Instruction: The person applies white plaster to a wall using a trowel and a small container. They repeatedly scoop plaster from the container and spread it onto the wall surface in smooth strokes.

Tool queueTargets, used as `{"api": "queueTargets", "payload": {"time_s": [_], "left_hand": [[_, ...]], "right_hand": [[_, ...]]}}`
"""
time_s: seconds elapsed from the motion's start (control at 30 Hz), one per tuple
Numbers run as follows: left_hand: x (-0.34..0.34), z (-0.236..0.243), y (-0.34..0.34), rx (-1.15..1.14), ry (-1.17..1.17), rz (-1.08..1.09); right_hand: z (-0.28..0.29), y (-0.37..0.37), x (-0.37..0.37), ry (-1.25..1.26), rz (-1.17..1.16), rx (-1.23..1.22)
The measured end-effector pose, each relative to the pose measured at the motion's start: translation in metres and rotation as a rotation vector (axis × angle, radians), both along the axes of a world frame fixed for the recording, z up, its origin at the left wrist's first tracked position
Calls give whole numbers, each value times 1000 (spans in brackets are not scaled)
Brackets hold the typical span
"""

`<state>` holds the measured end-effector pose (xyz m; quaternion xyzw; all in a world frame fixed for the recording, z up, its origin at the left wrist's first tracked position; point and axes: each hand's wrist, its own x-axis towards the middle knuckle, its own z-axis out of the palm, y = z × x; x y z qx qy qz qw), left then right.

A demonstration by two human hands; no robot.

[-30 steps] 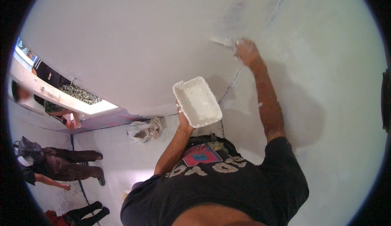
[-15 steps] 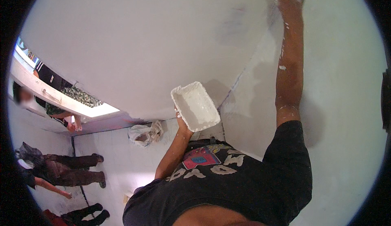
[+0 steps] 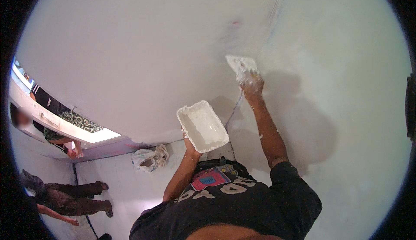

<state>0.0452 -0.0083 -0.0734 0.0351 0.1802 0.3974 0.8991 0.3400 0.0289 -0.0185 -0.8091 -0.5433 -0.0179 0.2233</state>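
Note:
Below the middle of the view, my left hand [image 3: 191, 146] grips a rectangular tray [image 3: 202, 125] smeared and partly filled with white paste. My right hand [image 3: 252, 84], flecked with white, is closed on a flat scraper [image 3: 238, 63] coated in the same paste. The scraper lies against or very near the pale wall [image 3: 173, 54], just below a bluish smudge beside the corner line; whether it touches is unclear. Both forearms reach up from my dark T-shirt.
At the left are a white-framed opening [image 3: 86, 134] with people [image 3: 45, 101] at it and a person in brown trousers [image 3: 78, 196] standing on the tiled floor [image 3: 121, 183]. A crumpled plastic bag [image 3: 147, 157] lies by the wall's foot. Another wall [image 3: 355, 110] fills the right side.
Since half a second ago my right hand has come down and left from the top of the view, bringing the scraper into sight. The tray and surroundings appear lower in the view.

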Motion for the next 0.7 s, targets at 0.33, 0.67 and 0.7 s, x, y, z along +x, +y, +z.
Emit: {"api": "queueTargets", "payload": {"time_s": [0.33,0.67,0.7], "left_hand": [[7,8,-5,-13,-7,-47],[5,8,-6,-55,-33,27],[5,8,-7,-65,-54,22]], "right_hand": [[243,69,81,-642,-164,589],[-35,22,15,-587,150,562],[-31,14,9,-445,216,531]]}}
